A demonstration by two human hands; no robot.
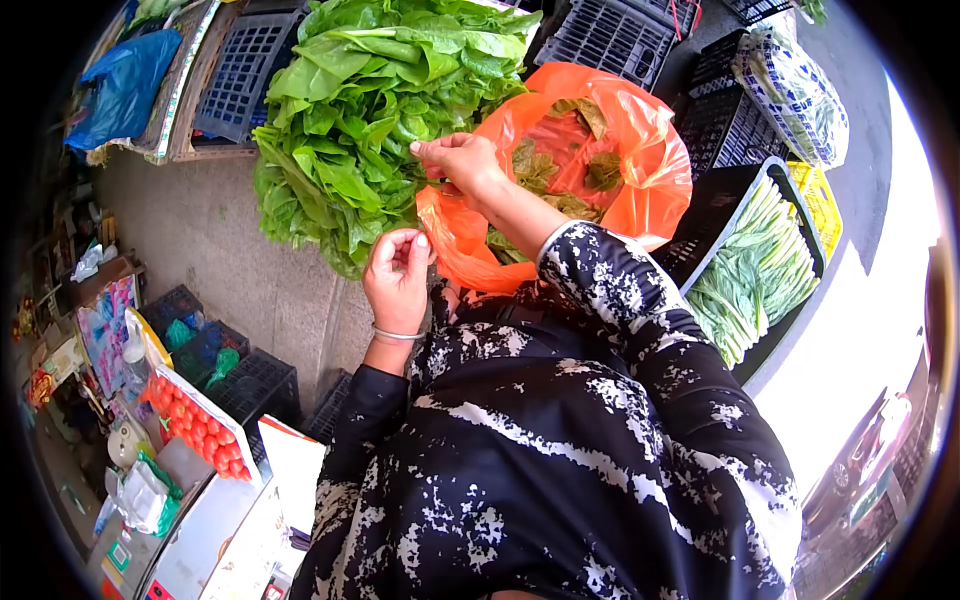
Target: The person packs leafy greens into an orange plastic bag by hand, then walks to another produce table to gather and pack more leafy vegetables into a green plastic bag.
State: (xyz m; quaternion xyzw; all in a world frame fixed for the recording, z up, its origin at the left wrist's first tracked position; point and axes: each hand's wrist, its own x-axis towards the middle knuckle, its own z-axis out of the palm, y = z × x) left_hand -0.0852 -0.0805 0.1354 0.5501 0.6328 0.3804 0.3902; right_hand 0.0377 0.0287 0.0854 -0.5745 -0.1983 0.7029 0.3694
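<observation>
A big heap of leafy greens (370,130) rises in front of me, its broad leaves bright green. Beside it, an orange plastic bag (650,160) gapes wide, with yellowed and brownish leaves (535,168) inside. My right hand (468,168) reaches across the bag's left rim to the edge of the heap, thumb and fingers pinched together. Whatever is in that pinch is too small to make out. Lower and to the left, my left hand (396,285) is curled closed just below the greens, close to the bag; its fingertips hide anything they hold.
At right, a black crate (690,245) holds long-stemmed greens (760,270), with a yellow crate (815,205) behind. More black crates (610,45) stand at the back. A blue bag (125,85) lies at upper left. Red tomatoes (200,425) and dark crates (265,385) sit lower left.
</observation>
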